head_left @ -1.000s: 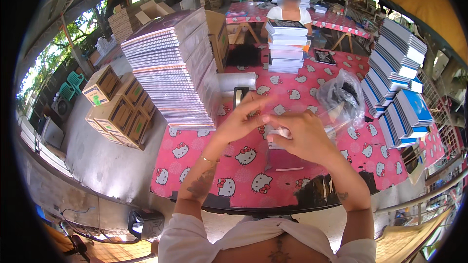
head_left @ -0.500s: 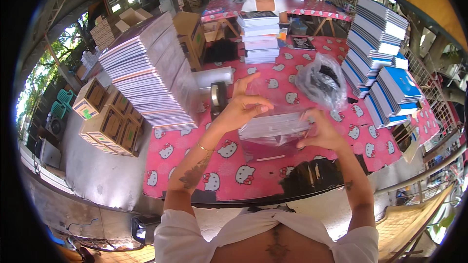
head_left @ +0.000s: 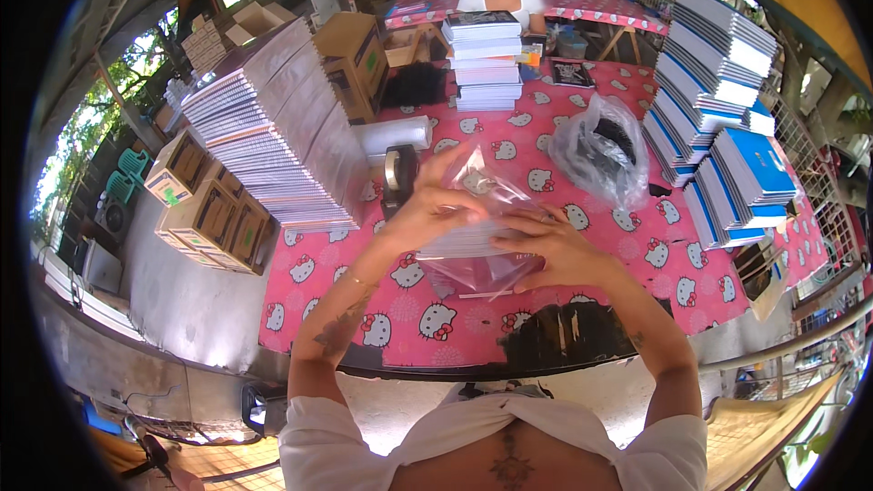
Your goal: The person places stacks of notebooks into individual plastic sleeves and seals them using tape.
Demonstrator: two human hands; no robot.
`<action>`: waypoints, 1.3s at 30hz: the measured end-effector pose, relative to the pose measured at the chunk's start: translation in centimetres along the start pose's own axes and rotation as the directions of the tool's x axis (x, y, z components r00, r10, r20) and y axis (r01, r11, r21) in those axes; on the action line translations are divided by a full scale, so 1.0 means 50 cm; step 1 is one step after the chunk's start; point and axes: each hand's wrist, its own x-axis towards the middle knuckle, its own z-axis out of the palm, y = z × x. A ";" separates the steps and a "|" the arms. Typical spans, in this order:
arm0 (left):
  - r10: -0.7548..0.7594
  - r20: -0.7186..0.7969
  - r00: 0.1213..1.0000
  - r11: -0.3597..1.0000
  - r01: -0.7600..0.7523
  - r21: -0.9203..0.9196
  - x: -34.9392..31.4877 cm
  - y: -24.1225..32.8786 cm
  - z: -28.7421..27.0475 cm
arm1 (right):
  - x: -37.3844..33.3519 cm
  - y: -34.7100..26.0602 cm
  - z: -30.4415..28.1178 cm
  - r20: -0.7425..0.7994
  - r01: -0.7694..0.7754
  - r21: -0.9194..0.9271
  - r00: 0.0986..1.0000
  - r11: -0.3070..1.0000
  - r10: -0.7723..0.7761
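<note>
Leftward stand green-labelled boxes; right hand spread on film, left hand's grip unclear.

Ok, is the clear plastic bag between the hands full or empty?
Not empty: a white stack shows through the clear plastic bag.

Daylight's blowing out the trees at left, roof upper left is pretty dim. Got glare on the plastic by my fingers, plus fisheye bending the table edge.
</note>
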 end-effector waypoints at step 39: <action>-0.204 0.384 0.901 0.753 0.395 -0.526 -0.016 -0.056 -0.024 | 0.092 0.177 -0.011 0.145 -0.302 0.680 0.949 0.668 0.282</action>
